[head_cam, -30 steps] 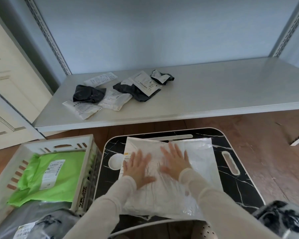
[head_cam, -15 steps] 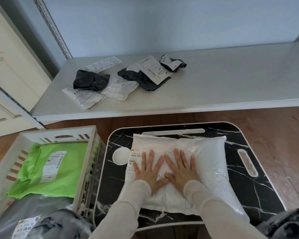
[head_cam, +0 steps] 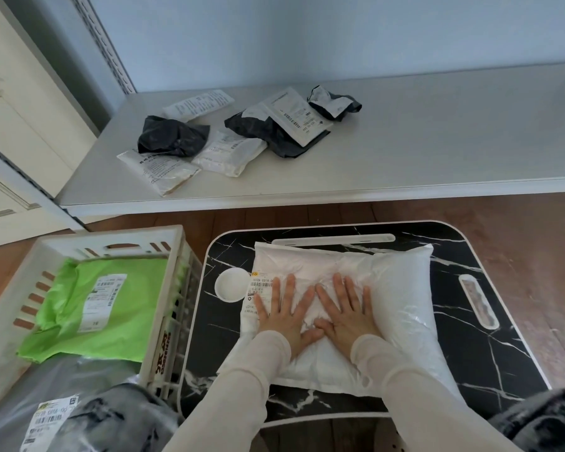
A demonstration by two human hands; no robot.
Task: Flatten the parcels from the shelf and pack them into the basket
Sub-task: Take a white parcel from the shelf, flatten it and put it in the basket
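My left hand (head_cam: 286,316) and right hand (head_cam: 344,313) lie flat on a puffy white parcel (head_cam: 402,288), fingers straight and spread, thumbs touching, gripping nothing. The parcel rests on a black marble-patterned tray table (head_cam: 490,363) that stands on a wooden floor (head_cam: 535,256). Its shipping label (head_cam: 258,285) is partly under my left fingers. Just left of the tray table stands the white slatted basket (head_cam: 172,275), holding a green parcel (head_cam: 79,308) with its label up. A grey parcel (head_cam: 46,386) lies at the green one's near edge; whether it is inside the basket I cannot tell. On the white shelf (head_cam: 437,141) beyond, small parcels (head_cam: 172,137), black and white, sit clustered toward the left.
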